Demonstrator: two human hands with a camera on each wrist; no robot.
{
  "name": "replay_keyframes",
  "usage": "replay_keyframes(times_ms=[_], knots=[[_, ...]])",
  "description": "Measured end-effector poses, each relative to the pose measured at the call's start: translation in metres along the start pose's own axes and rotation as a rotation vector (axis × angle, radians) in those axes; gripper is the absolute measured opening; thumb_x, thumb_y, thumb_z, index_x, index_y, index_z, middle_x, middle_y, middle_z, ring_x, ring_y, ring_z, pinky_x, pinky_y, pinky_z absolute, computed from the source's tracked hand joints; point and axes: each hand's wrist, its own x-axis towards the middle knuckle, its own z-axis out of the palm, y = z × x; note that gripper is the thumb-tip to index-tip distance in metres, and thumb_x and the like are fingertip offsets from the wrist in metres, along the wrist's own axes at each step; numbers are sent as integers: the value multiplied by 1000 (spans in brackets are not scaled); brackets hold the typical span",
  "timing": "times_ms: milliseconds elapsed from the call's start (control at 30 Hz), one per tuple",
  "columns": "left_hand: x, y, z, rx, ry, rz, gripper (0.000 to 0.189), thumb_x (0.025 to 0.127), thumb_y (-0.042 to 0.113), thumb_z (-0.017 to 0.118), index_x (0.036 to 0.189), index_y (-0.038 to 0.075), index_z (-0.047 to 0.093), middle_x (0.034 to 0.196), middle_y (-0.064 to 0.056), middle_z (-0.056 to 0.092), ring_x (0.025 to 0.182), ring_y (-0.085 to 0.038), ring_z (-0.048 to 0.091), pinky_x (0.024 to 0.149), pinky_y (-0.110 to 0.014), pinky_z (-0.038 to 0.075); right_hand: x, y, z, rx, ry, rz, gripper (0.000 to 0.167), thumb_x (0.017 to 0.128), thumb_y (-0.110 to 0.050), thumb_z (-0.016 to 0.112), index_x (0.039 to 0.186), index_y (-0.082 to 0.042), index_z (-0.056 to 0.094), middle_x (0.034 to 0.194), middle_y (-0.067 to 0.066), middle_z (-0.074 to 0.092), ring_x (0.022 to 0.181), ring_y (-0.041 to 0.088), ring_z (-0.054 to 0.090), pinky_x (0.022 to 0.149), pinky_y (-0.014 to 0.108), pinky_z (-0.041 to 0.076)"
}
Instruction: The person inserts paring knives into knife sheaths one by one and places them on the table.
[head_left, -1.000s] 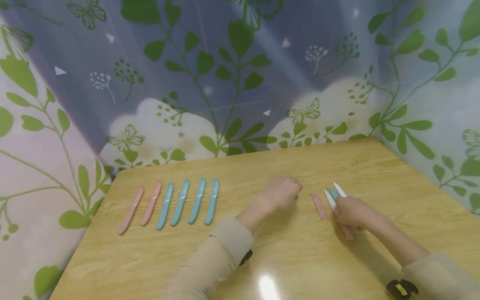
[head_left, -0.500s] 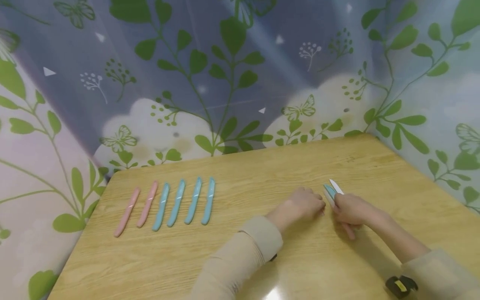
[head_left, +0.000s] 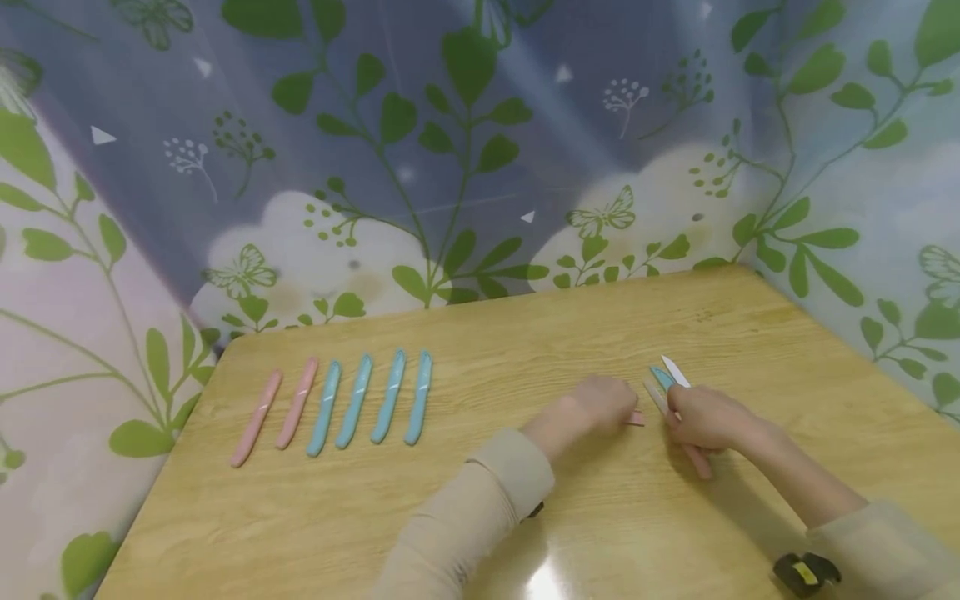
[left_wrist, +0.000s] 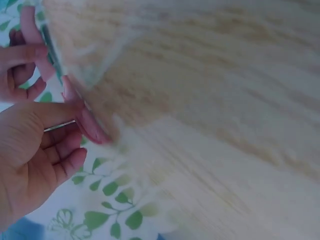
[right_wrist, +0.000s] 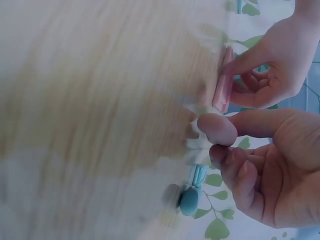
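Note:
In the head view my left hand (head_left: pixel 603 404) pinches a small pink knife sheath (head_left: pixel 636 418); the left wrist view shows the sheath (left_wrist: pixel 90 125) between thumb and fingers. Close by on the right, my right hand (head_left: pixel 708 417) grips a knife by its pink handle (head_left: pixel 697 461). Its pale blade (head_left: pixel 656 395) points up and to the left. Just beyond lie a teal sheath (head_left: pixel 662 377) and a second white blade (head_left: pixel 676 372), partly behind my right hand. A teal handle (right_wrist: pixel 189 201) shows beneath that hand in the right wrist view.
On the left of the wooden table (head_left: pixel 495 350) lies a row of sheathed knives: two pink (head_left: pixel 257 419) and several teal (head_left: pixel 354 402). A patterned curtain (head_left: pixel 375 208) stands along the back edge, and patterned cloth (head_left: pixel 892 208) hangs on the right.
My left hand has moved right to the pink sheath, taken hold of it and drawn back slightly left. My right hand keeps its grip on the pink-handled knife, almost still.

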Motion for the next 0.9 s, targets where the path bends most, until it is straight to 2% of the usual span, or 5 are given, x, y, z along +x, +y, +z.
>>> replay_keyframes(times_ms=[100, 233, 467, 800, 900], knots=[[-3, -8, 0, -69, -13, -25, 28, 96, 38, 46, 87, 15, 62, 82, 6, 58, 74, -6, 53, 69, -18, 45, 2, -1, 1, -39, 26, -3, 9, 90, -4, 45, 91, 3, 51, 42, -2, 53, 38, 11, 45, 40, 20, 31], [-9, -21, 4, -173, -36, -62, 34, 96, 40, 47, 76, 14, 56, 71, 6, 52, 65, -8, 48, 63, -20, 43, 5, -3, 1, -115, 58, 3, 11, 90, -7, 49, 82, -2, 55, 42, -4, 52, 44, 12, 47, 44, 25, 34], [-21, -44, 6, -336, -3, -99, 17, 92, 18, 57, 75, 13, 53, 70, 4, 49, 64, -9, 46, 59, -20, 39, 6, -8, 1, -184, 92, 21, 18, 93, -15, 48, 77, -8, 53, 39, -6, 50, 41, 11, 42, 41, 23, 27], [-43, -73, 6, -602, 32, -49, 18, 92, 11, 56, 74, 7, 54, 57, 0, 50, 50, -9, 44, 52, -19, 37, 8, -14, 3, -125, 102, -33, 16, 94, -19, 49, 84, -7, 53, 42, -6, 50, 44, 12, 46, 44, 24, 28], [-50, -82, 8, -666, 49, -42, 15, 91, 11, 57, 78, 5, 58, 58, -1, 52, 52, -9, 45, 52, -19, 38, 8, -17, 2, -88, 99, -91, 12, 92, -18, 53, 88, -7, 55, 55, -4, 57, 53, 10, 51, 49, 24, 37]])
